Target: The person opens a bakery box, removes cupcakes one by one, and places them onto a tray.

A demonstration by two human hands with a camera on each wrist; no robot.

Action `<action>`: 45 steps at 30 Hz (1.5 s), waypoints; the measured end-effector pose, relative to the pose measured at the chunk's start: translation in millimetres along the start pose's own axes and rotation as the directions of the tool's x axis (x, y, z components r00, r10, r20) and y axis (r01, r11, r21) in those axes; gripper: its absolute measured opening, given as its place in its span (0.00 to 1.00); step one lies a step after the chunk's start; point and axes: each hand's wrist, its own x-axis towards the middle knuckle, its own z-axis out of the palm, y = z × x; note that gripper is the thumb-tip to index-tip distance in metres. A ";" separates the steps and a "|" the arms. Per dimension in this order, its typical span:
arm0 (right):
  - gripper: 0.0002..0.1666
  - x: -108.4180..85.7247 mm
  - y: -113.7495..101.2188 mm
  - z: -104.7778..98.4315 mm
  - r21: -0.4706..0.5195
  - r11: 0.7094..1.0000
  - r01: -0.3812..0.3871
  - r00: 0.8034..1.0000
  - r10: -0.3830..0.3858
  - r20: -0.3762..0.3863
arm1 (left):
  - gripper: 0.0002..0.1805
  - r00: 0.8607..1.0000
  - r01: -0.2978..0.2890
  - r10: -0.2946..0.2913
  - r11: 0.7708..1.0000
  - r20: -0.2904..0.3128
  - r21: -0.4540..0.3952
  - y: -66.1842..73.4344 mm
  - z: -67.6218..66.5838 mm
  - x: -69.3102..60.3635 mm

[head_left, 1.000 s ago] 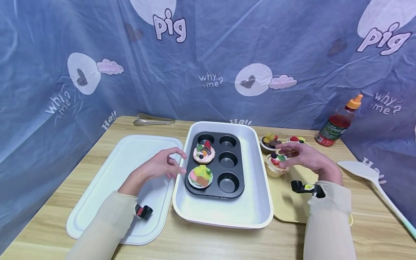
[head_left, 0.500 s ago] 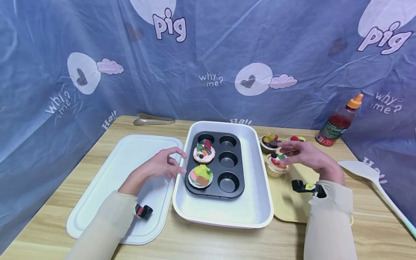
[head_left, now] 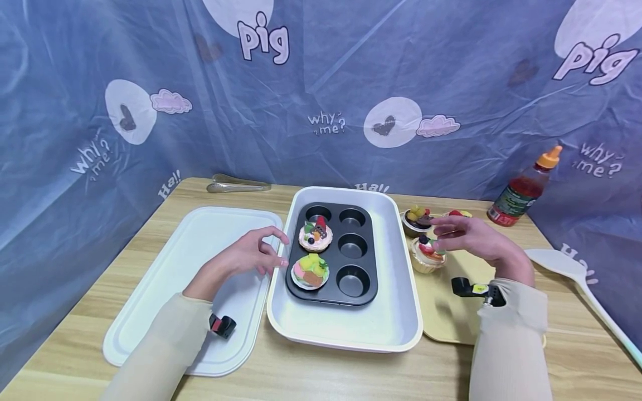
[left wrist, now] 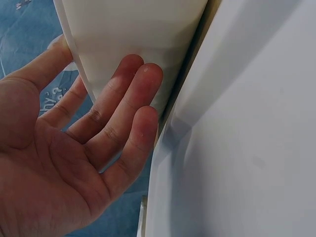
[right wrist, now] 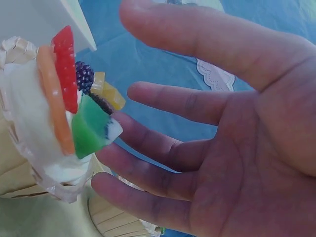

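A dark muffin tin [head_left: 352,247] lies in a white tub [head_left: 346,337]. Two decorated cupcakes sit in its left column: a pink-cream cupcake [head_left: 315,235] and a fruit-topped cupcake [head_left: 310,272]. At the tub's left rim is my left hand [head_left: 251,252], its fingers loosely bent beside the outer wall. My right hand [head_left: 468,239], fingers spread and holding nothing, hovers by a cream cupcake [head_left: 426,256] topped with blackberry and strawberry. Behind it stand a chocolate cupcake [head_left: 416,221] and another cupcake [head_left: 458,214], partly hidden by that hand.
A white lid-like tray [head_left: 165,312] lies to the left, with metal tongs [head_left: 238,186] behind it. Under the right-hand cupcakes is a yellow board [head_left: 446,312]. A sauce bottle [head_left: 521,192] stands at the back right, near a white long-handled spoon [head_left: 557,262].
My right hand has shifted slightly right, uncovering more of the cream cupcake. My left hand stays at the tub's rim.
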 end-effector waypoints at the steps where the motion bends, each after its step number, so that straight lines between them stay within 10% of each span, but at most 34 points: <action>1: 0.37 -0.3 -0.7 -0.3 -0.001 1.000 0.005 1.000 -0.005 -0.003 | 0.25 1.000 0.000 0.000 1.000 0.001 0.000 0.1 0.0 0.1; 45: 0.31 -31.7 -67.4 -3.7 -0.137 0.978 0.160 0.977 -0.176 -0.118 | 0.24 1.000 -0.008 0.008 1.000 0.005 -0.013 0.1 0.3 -0.4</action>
